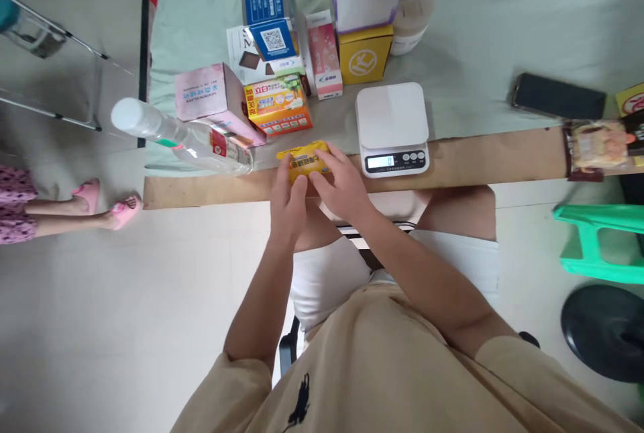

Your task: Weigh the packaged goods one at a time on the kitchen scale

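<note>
Right now, both hands: are closing on one small packet at the near edge of the table.
Left hand (288, 195): is curling its fingers over the near-left end of the yellow packet (304, 158), gripping it.
Right hand (342, 184): is lying half-closed over the packet's right end, fingers pressing on top.
Packet's place: is sitting between the two hands on the wooden table edge (483, 158), just left of the right hand's knuckles.
Scale (392, 127): is standing just beyond the right hand, its platform bare and its display reading 0.
Progress, as a judgement: the packet is not yet on the scale, so the weighing looks undone; the other goods are waiting beyond the hands.
Bottle (181, 137): is lying on its side, left of the left hand.
Writing: the orange box (278, 107) beyond the left hand is showing "30" and Chinese characters; a blue card (273, 38) is carrying a QR code; the yellow box (365, 54) is bearing a round white emblem.
Packet print: is too small to read.
</note>
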Available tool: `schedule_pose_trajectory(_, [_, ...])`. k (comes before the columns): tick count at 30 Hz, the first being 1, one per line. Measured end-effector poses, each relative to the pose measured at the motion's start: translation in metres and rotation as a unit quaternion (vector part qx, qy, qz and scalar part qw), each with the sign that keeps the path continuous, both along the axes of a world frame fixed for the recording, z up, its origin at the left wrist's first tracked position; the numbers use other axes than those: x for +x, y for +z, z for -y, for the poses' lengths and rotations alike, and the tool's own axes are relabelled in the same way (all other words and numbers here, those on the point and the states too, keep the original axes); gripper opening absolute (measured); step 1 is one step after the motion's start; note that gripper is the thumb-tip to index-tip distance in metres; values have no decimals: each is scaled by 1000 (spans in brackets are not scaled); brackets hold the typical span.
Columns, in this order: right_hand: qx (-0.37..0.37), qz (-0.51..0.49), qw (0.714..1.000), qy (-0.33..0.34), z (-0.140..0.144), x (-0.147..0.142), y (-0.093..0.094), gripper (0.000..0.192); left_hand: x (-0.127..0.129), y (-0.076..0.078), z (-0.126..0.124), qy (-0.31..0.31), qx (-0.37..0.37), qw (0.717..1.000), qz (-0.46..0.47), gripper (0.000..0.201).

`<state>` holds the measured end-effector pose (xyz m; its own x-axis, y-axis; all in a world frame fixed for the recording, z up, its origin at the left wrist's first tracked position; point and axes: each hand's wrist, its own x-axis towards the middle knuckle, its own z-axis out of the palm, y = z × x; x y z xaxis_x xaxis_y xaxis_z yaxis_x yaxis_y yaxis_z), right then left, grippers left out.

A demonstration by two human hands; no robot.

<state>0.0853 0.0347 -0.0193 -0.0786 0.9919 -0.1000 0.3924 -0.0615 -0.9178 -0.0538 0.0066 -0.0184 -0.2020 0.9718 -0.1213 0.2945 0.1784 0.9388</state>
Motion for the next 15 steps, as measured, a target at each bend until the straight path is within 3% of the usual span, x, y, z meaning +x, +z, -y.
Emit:
schedule_pose_trajectory(4, [60,46,997,-33,-3,45,1,56,36,12,-8,-60,21,998,7,74])
schedule_pose_trajectory(9, [102,98,987,-74,-35,115,-7,60,96,22,-60,-158,29,986,-37,68])
schedule_pose_trajectory(13, [91,114,985,-92,-62,148,-12,59,133,14,-95,-178,30,977,-113,56])
schedule_pose_trajectory(15, [85,112,986,-85,-71,152,-12,55,143,6,-105,-175,72,971,-149,50])
